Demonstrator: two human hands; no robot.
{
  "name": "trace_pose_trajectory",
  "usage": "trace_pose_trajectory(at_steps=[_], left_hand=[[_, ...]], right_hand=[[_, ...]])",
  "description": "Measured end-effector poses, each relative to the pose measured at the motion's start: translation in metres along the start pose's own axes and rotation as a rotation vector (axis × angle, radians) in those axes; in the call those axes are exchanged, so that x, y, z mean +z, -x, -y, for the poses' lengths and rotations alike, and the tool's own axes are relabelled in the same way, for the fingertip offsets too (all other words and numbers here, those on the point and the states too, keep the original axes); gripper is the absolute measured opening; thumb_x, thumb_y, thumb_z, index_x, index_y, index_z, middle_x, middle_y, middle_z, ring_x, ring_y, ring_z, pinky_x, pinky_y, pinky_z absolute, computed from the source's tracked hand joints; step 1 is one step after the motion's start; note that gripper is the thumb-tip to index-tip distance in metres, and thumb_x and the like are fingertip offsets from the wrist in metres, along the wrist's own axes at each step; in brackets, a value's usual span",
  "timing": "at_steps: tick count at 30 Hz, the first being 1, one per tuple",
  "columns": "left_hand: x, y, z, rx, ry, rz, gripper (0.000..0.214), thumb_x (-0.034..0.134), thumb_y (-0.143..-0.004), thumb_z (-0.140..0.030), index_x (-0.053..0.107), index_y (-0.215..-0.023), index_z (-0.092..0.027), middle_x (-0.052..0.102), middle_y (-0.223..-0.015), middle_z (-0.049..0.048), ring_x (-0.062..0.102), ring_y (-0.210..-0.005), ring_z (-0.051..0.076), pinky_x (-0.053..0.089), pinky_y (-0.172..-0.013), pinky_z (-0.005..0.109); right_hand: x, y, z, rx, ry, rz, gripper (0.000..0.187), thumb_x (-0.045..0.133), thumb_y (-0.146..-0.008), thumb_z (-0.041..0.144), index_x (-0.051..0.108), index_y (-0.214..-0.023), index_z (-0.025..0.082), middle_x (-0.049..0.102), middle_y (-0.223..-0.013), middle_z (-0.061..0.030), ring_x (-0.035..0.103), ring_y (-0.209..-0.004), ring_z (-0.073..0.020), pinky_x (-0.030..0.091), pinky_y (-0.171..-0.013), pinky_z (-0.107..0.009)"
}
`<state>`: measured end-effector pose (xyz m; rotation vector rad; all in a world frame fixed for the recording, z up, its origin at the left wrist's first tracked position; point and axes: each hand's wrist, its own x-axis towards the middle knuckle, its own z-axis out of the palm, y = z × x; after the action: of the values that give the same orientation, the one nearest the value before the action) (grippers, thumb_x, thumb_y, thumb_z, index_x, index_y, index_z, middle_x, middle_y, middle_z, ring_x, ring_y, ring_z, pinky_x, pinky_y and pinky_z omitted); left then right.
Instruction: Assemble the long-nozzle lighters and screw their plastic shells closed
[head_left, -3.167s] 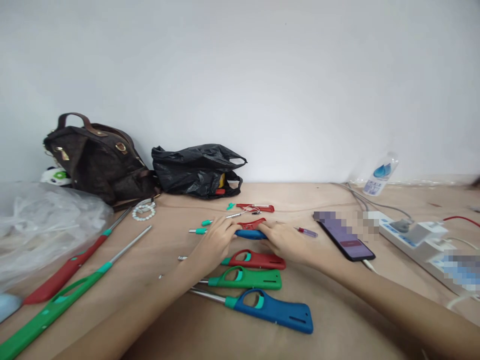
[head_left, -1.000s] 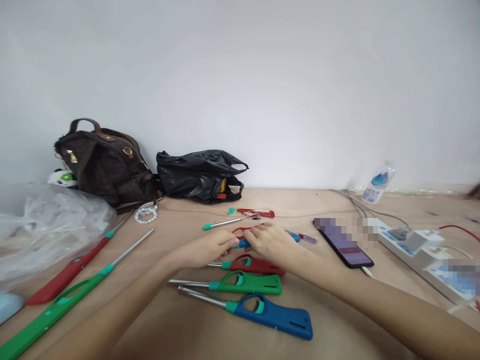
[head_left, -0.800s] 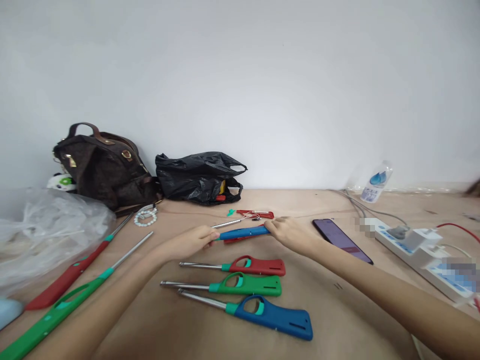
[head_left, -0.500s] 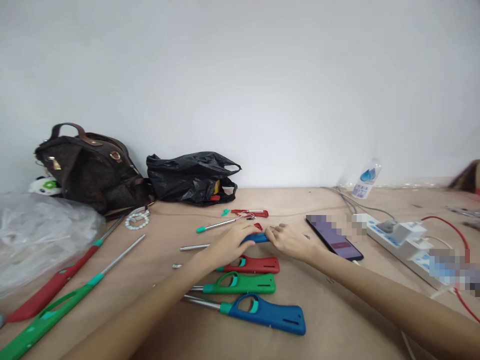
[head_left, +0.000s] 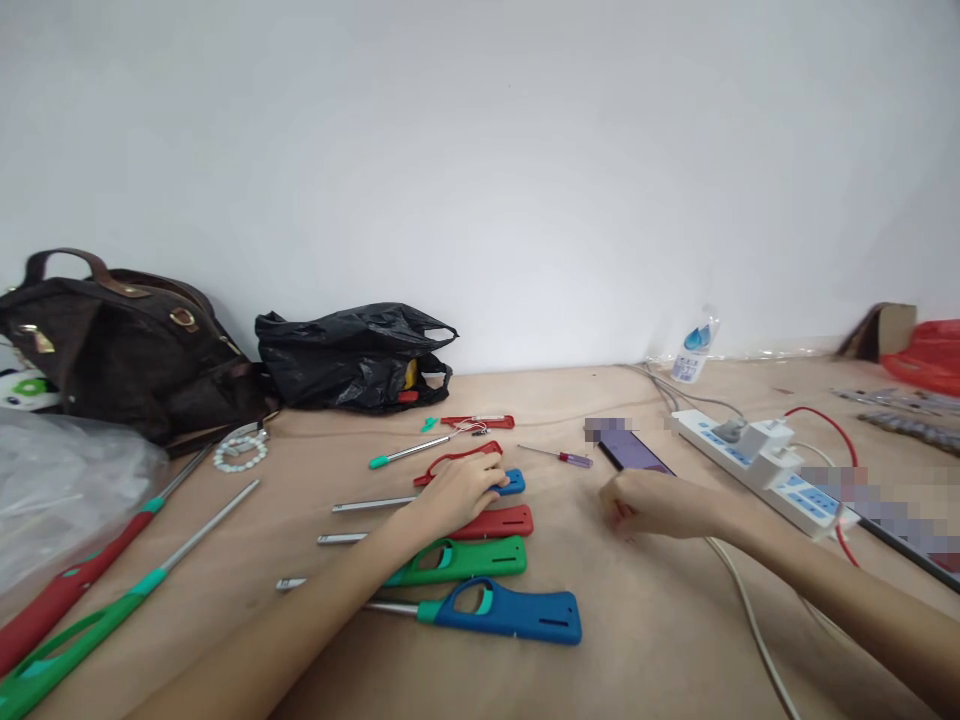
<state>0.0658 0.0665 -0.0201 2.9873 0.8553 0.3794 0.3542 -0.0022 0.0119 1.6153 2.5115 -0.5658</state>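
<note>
My left hand (head_left: 461, 490) rests with curled fingers on the handle of a blue stick lighter (head_left: 514, 482), whose metal tube lies to the left. Nearer to me lie a red lighter (head_left: 514, 521), partly under my left wrist, a green lighter (head_left: 499, 558) and another blue lighter (head_left: 532, 612). Just beyond the left hand is a red handle half (head_left: 457, 460). My right hand (head_left: 664, 502) is closed above the table, by the near end of a phone (head_left: 637, 452); what its fingers hold, if anything, is hidden. A small purple-handled screwdriver (head_left: 574, 459) lies between the hands.
Farther back lie an opened red lighter shell (head_left: 491, 422) and a loose metal tube with wires (head_left: 420, 449). Left are a red lighter (head_left: 97, 560), a green lighter (head_left: 90, 635), a bracelet (head_left: 238, 452) and bags (head_left: 352, 355). A power strip (head_left: 716, 445) and bottle (head_left: 694, 348) stand right.
My right hand has left the blue lighter and moved right, toward the phone. The left hand stays at the lighter. The screwdriver now shows, and the view has turned slightly right.
</note>
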Motion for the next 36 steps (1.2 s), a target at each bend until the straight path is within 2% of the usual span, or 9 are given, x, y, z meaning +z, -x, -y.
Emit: trace_pose_trajectory(at_steps=[3,9,13,17,22,25,28,32,36], left_hand=[[0.000,0.000,0.000,0.010,0.008,-0.008,0.014,0.057,-0.086,-0.012,0.065,-0.095,-0.018,0.060,-0.100,0.0040,0.059,-0.093,0.019,0.045,-0.079,0.026],[0.002,0.000,0.003,-0.004,0.036,-0.004,0.014,0.056,-0.087,-0.014,0.065,-0.097,-0.019,0.060,-0.101,0.0039,0.060,-0.093,0.019,0.045,-0.078,0.026],[0.001,0.002,0.004,-0.011,0.041,-0.007,0.016,0.057,-0.087,-0.014,0.065,-0.099,-0.020,0.060,-0.103,0.0040,0.060,-0.094,0.019,0.046,-0.079,0.026],[-0.003,0.008,0.003,-0.015,0.028,0.009,0.016,0.060,-0.085,-0.012,0.066,-0.097,-0.019,0.062,-0.105,0.0041,0.060,-0.097,0.021,0.047,-0.082,0.029],[-0.007,0.014,0.003,-0.028,0.036,0.004,0.016,0.062,-0.083,-0.010,0.066,-0.096,-0.018,0.063,-0.107,0.0045,0.060,-0.098,0.021,0.047,-0.085,0.030],[-0.006,0.016,0.004,-0.026,0.031,0.004,0.016,0.061,-0.084,-0.011,0.067,-0.096,-0.018,0.063,-0.108,0.0050,0.060,-0.101,0.022,0.047,-0.087,0.031],[-0.006,0.017,0.005,-0.036,0.028,0.005,0.016,0.061,-0.084,-0.011,0.067,-0.097,-0.018,0.063,-0.112,0.0060,0.059,-0.106,0.023,0.046,-0.091,0.032],[-0.007,0.019,0.005,-0.054,0.033,0.013,0.018,0.062,-0.083,-0.011,0.068,-0.098,-0.019,0.061,-0.117,0.0066,0.058,-0.108,0.024,0.047,-0.092,0.034],[-0.007,0.018,0.005,-0.055,0.041,0.004,0.018,0.061,-0.083,-0.011,0.068,-0.096,-0.019,0.062,-0.113,0.0055,0.060,-0.103,0.023,0.048,-0.089,0.033]], right_hand=[[0.008,0.006,-0.003,0.028,-0.053,0.020,0.011,0.061,-0.064,0.009,0.059,-0.069,0.019,0.061,-0.076,-0.0010,0.054,-0.069,-0.0166,0.031,-0.055,-0.025],[0.016,0.006,-0.008,-0.069,-0.081,0.010,0.017,0.048,-0.066,0.003,0.053,-0.070,0.018,0.061,-0.081,-0.0022,0.054,-0.072,-0.0162,0.036,-0.061,-0.026],[0.018,0.000,-0.010,-0.124,-0.026,-0.038,0.016,0.044,-0.074,0.005,0.052,-0.073,0.018,0.061,-0.084,-0.0040,0.054,-0.072,-0.0171,0.038,-0.063,-0.027],[0.016,-0.020,-0.004,-0.162,0.049,-0.102,0.016,0.041,-0.082,0.009,0.051,-0.076,0.018,0.062,-0.085,-0.0066,0.056,-0.073,-0.0187,0.039,-0.064,-0.029],[0.016,-0.062,0.016,-0.230,0.143,-0.149,0.017,0.039,-0.090,0.014,0.055,-0.083,0.016,0.064,-0.083,-0.0094,0.058,-0.072,-0.0203,0.040,-0.066,-0.030],[0.017,-0.089,0.028,-0.212,0.123,-0.185,0.018,0.039,-0.090,0.014,0.056,-0.086,0.014,0.065,-0.089,-0.0129,0.059,-0.074,-0.0210,0.041,-0.066,-0.030],[0.014,-0.110,0.032,-0.209,0.086,-0.196,0.016,0.041,-0.086,0.009,0.056,-0.084,0.013,0.065,-0.087,-0.0126,0.058,-0.073,-0.0201,0.040,-0.065,-0.029],[0.003,-0.119,0.028,-0.227,-0.009,-0.206,0.011,0.047,-0.081,0.008,0.054,-0.076,0.016,0.063,-0.079,-0.0079,0.054,-0.069,-0.0178,0.039,-0.063,-0.028],[0.000,-0.116,0.031,-0.264,-0.145,-0.276,0.008,0.045,-0.085,0.013,0.050,-0.081,0.017,0.059,-0.080,-0.0049,0.051,-0.071,-0.0160,0.039,-0.064,-0.027]])
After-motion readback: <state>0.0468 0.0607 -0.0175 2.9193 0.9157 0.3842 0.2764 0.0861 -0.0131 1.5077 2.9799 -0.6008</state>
